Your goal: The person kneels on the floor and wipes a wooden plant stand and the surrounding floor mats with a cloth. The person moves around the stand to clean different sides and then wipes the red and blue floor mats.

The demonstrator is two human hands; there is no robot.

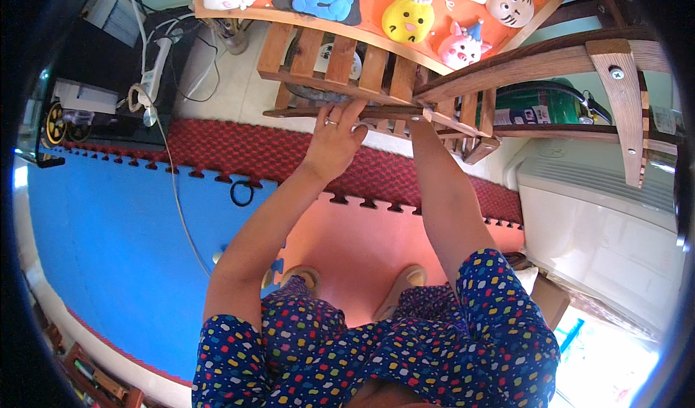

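My left hand (332, 146), with a ring on one finger, reaches to the front rail (374, 113) of a slatted wooden rack (339, 58). Its fingers are spread over the rail, and I see nothing held in them. Just beyond the fingertips, a dark grey object (317, 92) sits inside the rack, partly covered by slats. A round white piece with writing (347, 63) shows between the slats. My right forearm runs up to the rack's corner, where the wood hides my right hand.
Above the rack is an orange board (361, 6) with clay animal faces. A power strip (157, 68) with cables hangs at left, one cable crossing the blue foam mat (119, 218). A green container (537, 101) and a white appliance (597, 201) stand at right. A black ring (242, 193) lies on the mat.
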